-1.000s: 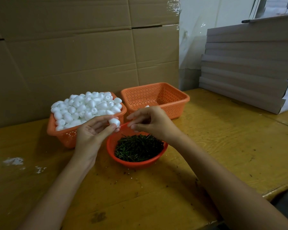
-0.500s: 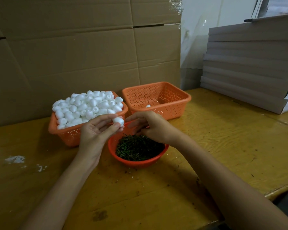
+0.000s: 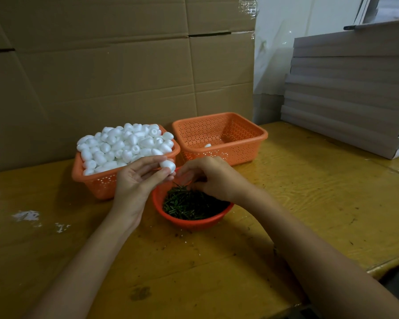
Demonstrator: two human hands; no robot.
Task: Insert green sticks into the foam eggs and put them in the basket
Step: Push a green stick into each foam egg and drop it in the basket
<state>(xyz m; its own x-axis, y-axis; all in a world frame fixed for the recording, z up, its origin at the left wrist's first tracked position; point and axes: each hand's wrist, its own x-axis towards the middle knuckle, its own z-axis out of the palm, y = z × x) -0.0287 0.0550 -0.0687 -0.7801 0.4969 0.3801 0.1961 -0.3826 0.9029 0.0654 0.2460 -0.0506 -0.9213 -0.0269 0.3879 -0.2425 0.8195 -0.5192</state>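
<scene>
Left hand [image 3: 136, 180] pinches a foam egg [image 3: 168, 165] above the stick bowl [image 3: 194, 223]. Right hand [image 3: 213, 178] curls into its green sticks [image 3: 189, 206], grip unclear. The far basket [image 3: 219, 155] behind the bowl holds a lone egg [image 3: 207, 145]; a heaped basket [image 3: 97, 183] still awaits.

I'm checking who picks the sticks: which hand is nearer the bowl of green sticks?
Right. The right hand reaches down into the bowl of green sticks; the left hand is up beside its left rim, holding a foam egg.
</scene>
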